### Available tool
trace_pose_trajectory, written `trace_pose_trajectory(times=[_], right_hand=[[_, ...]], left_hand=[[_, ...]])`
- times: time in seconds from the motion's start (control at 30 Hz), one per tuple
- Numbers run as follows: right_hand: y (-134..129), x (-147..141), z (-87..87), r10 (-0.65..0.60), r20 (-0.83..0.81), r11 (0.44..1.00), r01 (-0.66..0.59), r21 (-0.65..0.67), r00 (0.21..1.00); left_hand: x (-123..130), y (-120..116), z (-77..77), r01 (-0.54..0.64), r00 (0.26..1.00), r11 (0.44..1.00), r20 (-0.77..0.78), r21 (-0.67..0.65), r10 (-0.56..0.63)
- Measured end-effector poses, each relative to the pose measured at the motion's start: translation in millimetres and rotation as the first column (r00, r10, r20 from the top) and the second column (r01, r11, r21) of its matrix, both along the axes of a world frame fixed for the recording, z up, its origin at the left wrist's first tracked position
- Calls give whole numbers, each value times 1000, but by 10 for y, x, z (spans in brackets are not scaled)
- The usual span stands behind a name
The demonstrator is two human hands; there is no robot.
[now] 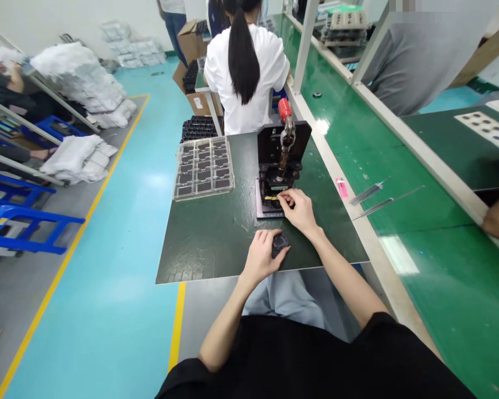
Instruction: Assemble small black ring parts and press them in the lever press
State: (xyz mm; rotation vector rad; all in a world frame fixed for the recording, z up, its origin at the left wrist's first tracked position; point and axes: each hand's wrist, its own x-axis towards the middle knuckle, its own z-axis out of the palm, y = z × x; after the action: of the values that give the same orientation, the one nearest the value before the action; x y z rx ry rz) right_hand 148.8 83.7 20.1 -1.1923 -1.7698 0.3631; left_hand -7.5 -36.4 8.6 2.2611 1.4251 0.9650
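Near the front of the dark green table, my left hand [263,254] curls its thumb and fingers around a round black part [280,242]. My right hand [298,208] reaches to the base of a black toggle-clamp press [283,149] with a red handle grip [284,109]. Its fingertips are pinched at a small yellow strip [271,198] in the press's fixture; whether they grip the strip or something smaller is too small to tell. The press's upper plate stands upright behind the fixture.
A clear plastic tray [204,167] of dark flat pieces lies at the table's left. Along the right runs a green conveyor [382,183] with thin metal rods [372,195] and a pink tag [341,188] near its rail. A person in white [243,72] sits ahead.
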Motion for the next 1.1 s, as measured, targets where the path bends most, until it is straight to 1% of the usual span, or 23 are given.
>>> trace_pose_trajectory(times=[0.17,0.27,0.33,0.37,0.47,0.53,0.6,0.67,0.93,1.1], right_hand=[[17,-20,-4,3,-5,999,-2,52,1000],[-64,-3,44,-48,-90,997,53,52,995],[-208,29,73,-93,-196,995,97,13,976],[-310,51,77,-98,-248,995,94,-27,964],[-683,139,29,-74,-363,983,7,-183,929],[-913,206,-34,-57,-386,962,-52,-266,921],[-1064,262,-89,-28,-363,941,-98,-323,931],[-1125,289,-114,0,-327,929,-122,-350,945],[-1078,223,-68,34,-172,950,-85,-300,985],[-1094,238,-80,52,-133,956,-88,-279,990]], left_hand=[[0,17,-9,0,1000,1000,-2,10,0],[1,25,-14,-5,1000,1000,-7,10,5],[2,25,-16,-8,1000,1000,-10,10,8],[3,24,-18,-10,1000,1000,-11,10,10],[5,20,-22,-13,1000,1000,-10,8,14],[7,22,-27,-10,1000,1000,-7,2,10],[8,27,-31,-5,1000,1000,-1,-5,5],[7,34,-36,-4,1000,1000,4,-13,4],[8,35,-39,-3,1000,1000,4,-22,3],[13,44,-41,3,1000,1000,2,-24,-3]])
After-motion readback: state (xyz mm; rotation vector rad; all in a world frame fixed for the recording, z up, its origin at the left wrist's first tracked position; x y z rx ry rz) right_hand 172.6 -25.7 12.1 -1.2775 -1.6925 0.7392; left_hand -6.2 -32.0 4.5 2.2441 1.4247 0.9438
